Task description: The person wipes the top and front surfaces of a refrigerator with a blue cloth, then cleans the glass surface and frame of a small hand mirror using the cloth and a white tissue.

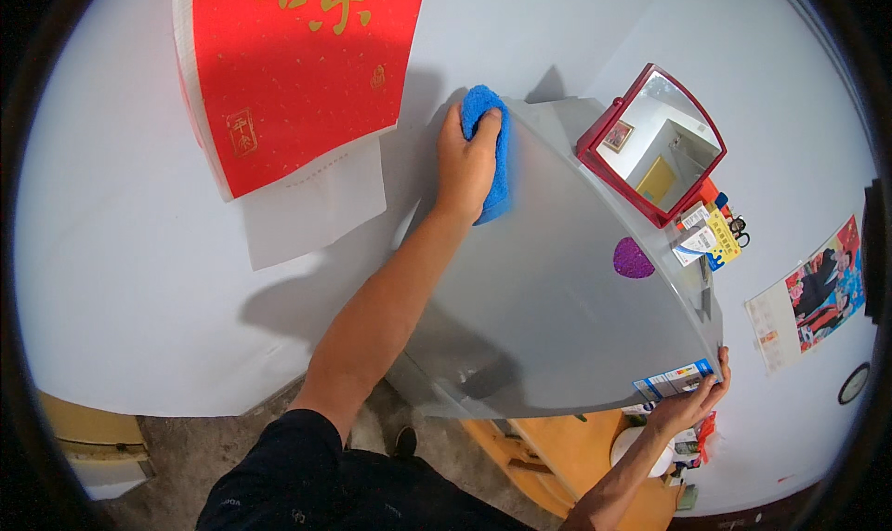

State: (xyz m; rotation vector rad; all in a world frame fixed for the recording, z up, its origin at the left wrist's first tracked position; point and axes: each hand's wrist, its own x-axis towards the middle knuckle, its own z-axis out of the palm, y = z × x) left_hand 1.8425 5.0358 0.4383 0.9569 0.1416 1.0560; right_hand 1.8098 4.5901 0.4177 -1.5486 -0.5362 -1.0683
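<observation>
My left hand point(465, 158) grips a folded blue towel cloth point(493, 189) and presses it against the grey front panel of what looks like a refrigerator point(543, 273), near its upper left corner. The palm side is hidden. At the opposite upper corner, my right hand point(686, 405) holds the panel's edge, fingers bent over it. An energy label sticker point(672, 380) lies just beside those fingers. Between the hands, a glittery purple sticker point(633, 258) is stuck on the panel close to the top edge.
On top stand a red-framed mirror point(651, 144), small boxes point(725, 238) and scissors point(739, 231). A red calendar-like wall hanging point(300, 78) is at left. A wooden table point(564, 454) with a white round container point(637, 451) stands below right. A wall poster point(826, 287) and clock point(854, 383) are farther right.
</observation>
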